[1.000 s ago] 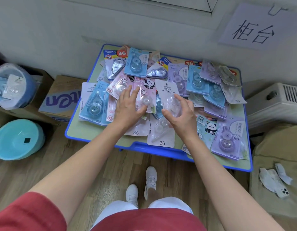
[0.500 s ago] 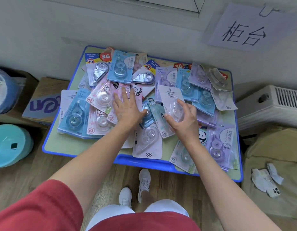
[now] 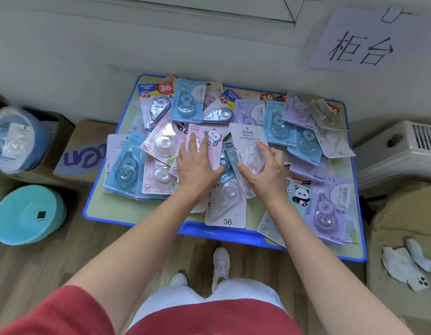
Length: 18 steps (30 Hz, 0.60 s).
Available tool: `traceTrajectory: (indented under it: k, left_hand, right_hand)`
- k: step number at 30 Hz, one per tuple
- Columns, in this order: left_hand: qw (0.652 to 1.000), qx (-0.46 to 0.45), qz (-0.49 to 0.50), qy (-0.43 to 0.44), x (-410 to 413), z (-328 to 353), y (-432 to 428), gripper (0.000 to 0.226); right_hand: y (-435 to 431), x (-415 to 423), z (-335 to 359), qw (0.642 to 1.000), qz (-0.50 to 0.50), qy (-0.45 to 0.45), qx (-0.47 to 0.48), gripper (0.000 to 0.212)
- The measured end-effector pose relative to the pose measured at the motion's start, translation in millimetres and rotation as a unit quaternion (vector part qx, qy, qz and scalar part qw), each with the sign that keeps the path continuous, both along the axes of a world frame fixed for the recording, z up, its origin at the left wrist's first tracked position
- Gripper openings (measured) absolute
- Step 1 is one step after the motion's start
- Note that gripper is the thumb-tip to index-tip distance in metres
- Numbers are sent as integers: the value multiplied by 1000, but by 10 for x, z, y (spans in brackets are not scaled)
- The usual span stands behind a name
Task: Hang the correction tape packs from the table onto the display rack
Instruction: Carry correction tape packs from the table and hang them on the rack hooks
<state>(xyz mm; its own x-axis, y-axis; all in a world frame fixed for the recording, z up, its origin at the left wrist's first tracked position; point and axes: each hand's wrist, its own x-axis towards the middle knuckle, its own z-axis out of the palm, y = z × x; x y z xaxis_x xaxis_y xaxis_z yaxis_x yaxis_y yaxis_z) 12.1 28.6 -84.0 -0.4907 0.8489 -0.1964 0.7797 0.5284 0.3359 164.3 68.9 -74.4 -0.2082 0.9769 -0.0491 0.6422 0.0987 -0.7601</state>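
While I am standing over a low blue-rimmed table [image 3: 127,221] heaped with correction tape packs [image 3: 127,163], my left hand [image 3: 197,165] is lying flat with fingers straight, pressing on a pink panda pack [image 3: 210,136] in the middle of the heap. My right hand [image 3: 265,172] is curling round a white pack [image 3: 245,137] — thumb at the near edge of its clear blister, fingers on the far side — holding it tilted over the pile. A teal basin [image 3: 28,213] is sitting on the floor to the left.
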Motion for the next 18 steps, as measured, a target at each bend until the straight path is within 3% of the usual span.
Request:
traceTrajectory:
  k: [9, 18]
  left_hand:
    - [994, 29, -106, -16, -125, 126, -394, 82]
    - [948, 59, -308, -49, 31, 92, -1327, 80]
  right_hand:
    - [-737, 44, 7, 993, -114, -11, 22, 66]
    - [-2307, 139, -10, 953, -300, -30, 17, 65]
